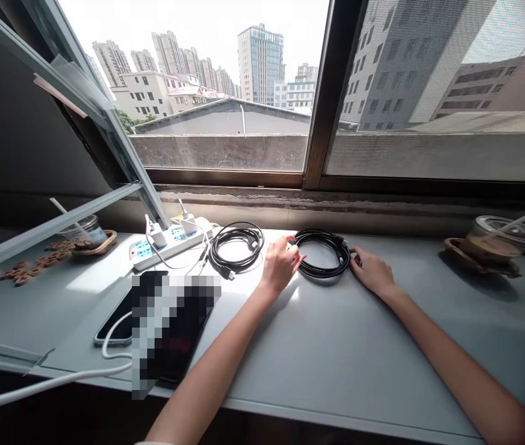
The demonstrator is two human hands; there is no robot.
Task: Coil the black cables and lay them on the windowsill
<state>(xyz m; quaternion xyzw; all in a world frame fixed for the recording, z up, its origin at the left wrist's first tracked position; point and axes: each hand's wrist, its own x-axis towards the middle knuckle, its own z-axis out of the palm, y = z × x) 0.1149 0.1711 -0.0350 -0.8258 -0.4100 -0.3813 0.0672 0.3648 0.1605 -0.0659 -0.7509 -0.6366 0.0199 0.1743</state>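
A coiled black cable [325,272] is between my two hands at the window end of the desk. My left hand [281,262] pinches its left side with curled fingers. On the opposite side, my right hand [372,272] has its thumb and fingers closed on the rim of the coil. A plug end shows inside the ring near my right fingertips. To the left of my left hand lies a second coiled black cable [215,252], its connector [228,272] pointing toward me.
A white power strip [172,243] with chargers plugged in sits at left. Nearer are a phone [121,309] and a partly blurred dark device [183,334], with a white cable [54,386]. Drink cups [491,247] stand at both sides. A metal frame [105,123] slants across the left.
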